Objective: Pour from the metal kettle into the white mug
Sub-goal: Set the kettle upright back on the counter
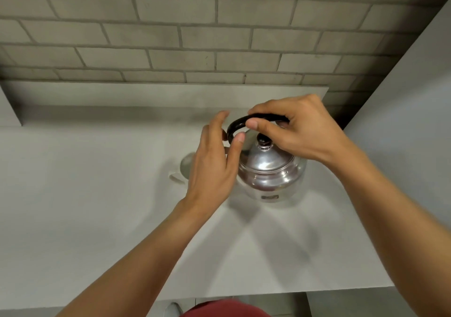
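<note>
Metal kettle (269, 170): stands upright on the pale table (85, 194), near the back ledge, its polished dome catching the light; a small label shows low on its front.
Handle (244, 121): a black arched bail over the lid, with a dark knob (264, 142) on the lid just beneath it.
White mug (181, 170): just beside the kettle on its left, mostly hidden behind the left hand; only part of the rim and its handle show.
Right hand (300, 128): fingers (253, 123) curled closed around the top of the black handle, thumb tip pressed on its near side.
Left hand (214, 160): fingers loosely open, tips at the left end of the handle where it bends down; it grips nothing firmly that I can see.
Step in hand: likely securing the handle before the lift.
How it will handle: rigid steel, smooth and slippery on the body, possibly hot and heavy if full; the contents cannot be seen.
Where to hold: the black handle at its crown, so the kettle hangs balanced and tips towards the mug.
Risk: the mug looks light and breakable, and stands close enough to be knocked.
</note>
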### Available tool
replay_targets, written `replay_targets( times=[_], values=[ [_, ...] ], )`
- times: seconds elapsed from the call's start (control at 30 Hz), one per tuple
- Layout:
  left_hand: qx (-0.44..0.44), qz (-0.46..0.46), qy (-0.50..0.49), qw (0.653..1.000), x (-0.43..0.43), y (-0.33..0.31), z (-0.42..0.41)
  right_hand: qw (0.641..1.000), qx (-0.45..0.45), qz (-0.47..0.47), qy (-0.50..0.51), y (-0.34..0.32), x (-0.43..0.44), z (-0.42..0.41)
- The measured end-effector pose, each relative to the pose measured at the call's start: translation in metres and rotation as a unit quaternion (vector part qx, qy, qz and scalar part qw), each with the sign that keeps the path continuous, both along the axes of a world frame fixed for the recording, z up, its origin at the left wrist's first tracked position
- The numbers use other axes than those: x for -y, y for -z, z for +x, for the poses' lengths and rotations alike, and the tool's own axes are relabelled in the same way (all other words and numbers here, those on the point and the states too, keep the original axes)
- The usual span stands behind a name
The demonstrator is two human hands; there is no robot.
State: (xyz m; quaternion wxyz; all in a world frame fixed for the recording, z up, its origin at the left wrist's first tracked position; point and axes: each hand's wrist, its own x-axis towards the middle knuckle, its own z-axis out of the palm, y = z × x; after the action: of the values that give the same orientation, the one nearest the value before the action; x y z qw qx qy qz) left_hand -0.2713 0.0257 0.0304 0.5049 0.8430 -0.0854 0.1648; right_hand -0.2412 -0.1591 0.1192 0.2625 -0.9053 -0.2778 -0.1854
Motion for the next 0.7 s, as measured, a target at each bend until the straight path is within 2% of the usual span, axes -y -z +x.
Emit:
replay_targets(
  times=[0.1,0.27,0.5,0.7],
  values=[
    [0.005,0.070,0.023,0.997,0.002,-0.006,0.007,0.999,-0.002,0.040,0.010,0.011,0.007,-0.002],
    [-0.005,0.070,0.053,0.996,0.010,-0.019,0.018,0.996,-0.025,0.080,0.038,0.024,0.025,0.003],
    [0.002,0.115,0.049,0.992,0.018,-0.024,0.066,0.984,-0.131,0.030,0.120,0.063,0.068,0.034],
    [0.002,0.110,0.015,0.994,0.026,-0.017,0.131,0.982,-0.157,0.016,0.100,0.073,0.080,0.101]
  ],
)
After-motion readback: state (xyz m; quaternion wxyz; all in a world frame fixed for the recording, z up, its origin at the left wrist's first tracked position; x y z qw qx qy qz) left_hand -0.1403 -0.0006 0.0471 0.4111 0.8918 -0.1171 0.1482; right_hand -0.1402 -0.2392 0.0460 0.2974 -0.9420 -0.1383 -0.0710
